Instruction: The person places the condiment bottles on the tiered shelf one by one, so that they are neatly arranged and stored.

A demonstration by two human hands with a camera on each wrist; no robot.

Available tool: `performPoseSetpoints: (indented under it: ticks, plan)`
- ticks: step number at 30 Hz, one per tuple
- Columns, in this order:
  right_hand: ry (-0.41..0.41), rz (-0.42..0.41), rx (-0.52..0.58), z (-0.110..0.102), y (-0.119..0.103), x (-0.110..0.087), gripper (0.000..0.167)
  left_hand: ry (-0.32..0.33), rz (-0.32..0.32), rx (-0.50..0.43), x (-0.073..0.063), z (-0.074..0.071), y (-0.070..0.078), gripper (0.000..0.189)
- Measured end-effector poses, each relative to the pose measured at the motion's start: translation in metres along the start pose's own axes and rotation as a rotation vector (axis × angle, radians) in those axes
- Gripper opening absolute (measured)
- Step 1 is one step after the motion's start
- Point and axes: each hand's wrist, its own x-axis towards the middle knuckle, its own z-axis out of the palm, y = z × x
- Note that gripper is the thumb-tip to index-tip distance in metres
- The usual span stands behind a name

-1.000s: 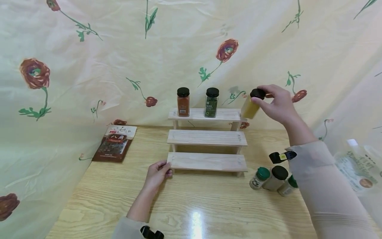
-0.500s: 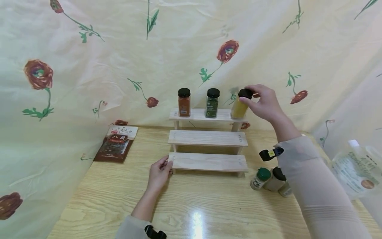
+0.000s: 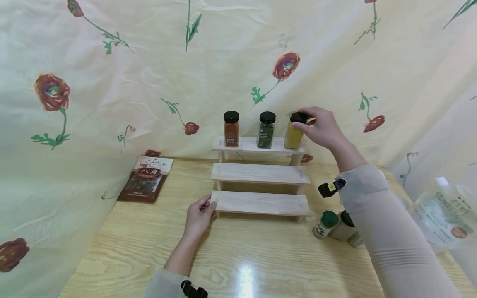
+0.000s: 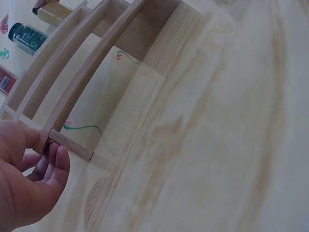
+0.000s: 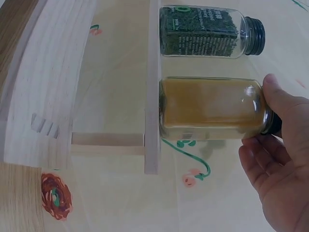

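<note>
A three-tier wooden rack (image 3: 261, 172) stands on the table. At the right end of its top tier is a glass spice jar of yellow powder (image 3: 293, 138), upright, its base on the board. My right hand (image 3: 321, 127) grips that jar by its black lid, thumb on one side and fingers on the other, as the right wrist view shows too. A jar of green herbs (image 3: 266, 134) and a jar of orange-red spice (image 3: 231, 133) share the tier to its left. My left hand (image 3: 198, 216) pinches the left end of the lowest tier.
A green-capped shaker (image 3: 325, 225) and a black-lidded jar (image 3: 342, 229) stand right of the rack, partly behind my right sleeve with another container. A brown packet (image 3: 146, 179) lies at the left. A clear plastic pouch (image 3: 443, 213) is at the far right. Flowered cloth (image 3: 216, 62) hangs behind.
My right hand has brought the yellow jar leftward from beyond the rack's right end onto the top tier and straightened it upright. My left hand keeps its hold on the rack.
</note>
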Motion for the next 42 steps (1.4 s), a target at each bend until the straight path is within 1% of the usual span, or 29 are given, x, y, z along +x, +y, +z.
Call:
performPoseSetpoints:
  ticks: [8, 11, 15, 19, 25, 28, 35, 38, 42]
  plan:
    - [-0.024, 0.006, -0.02, -0.001, -0.001, 0.0, 0.046, -0.008, 0.017, 0.025, 0.0, 0.0, 0.001, 0.039]
    - [-0.029, 0.021, -0.011, -0.003, -0.001, -0.003, 0.054, -0.01, 0.018, 0.022, 0.001, -0.001, 0.001, 0.039]
    - [0.011, 0.039, 0.024, -0.008, 0.002, -0.013, 0.063, -0.012, 0.008, 0.019, 0.001, -0.001, 0.001, 0.04]
    - [0.056, 0.027, 0.027, -0.013, 0.012, -0.028, 0.06, -0.008, -0.001, 0.016, 0.001, -0.001, 0.002, 0.041]
    - [0.073, 0.021, -0.007, -0.02, 0.025, -0.059, 0.055, -0.01, -0.014, 0.012, 0.0, -0.001, 0.002, 0.042]
    - [0.082, 0.024, -0.043, -0.026, 0.031, -0.076, 0.052, -0.011, -0.014, 0.005, 0.0, 0.0, 0.001, 0.041]
    - [0.085, 0.041, -0.118, -0.039, 0.043, -0.108, 0.049, -0.003, -0.031, -0.008, -0.001, 0.0, 0.002, 0.041]
    - [0.092, 0.048, -0.133, -0.043, 0.046, -0.121, 0.049, -0.006, -0.029, -0.016, -0.001, 0.0, 0.002, 0.041]
    - [0.098, 0.08, -0.132, -0.048, 0.052, -0.138, 0.049, -0.011, -0.034, -0.032, -0.001, 0.0, 0.001, 0.041]
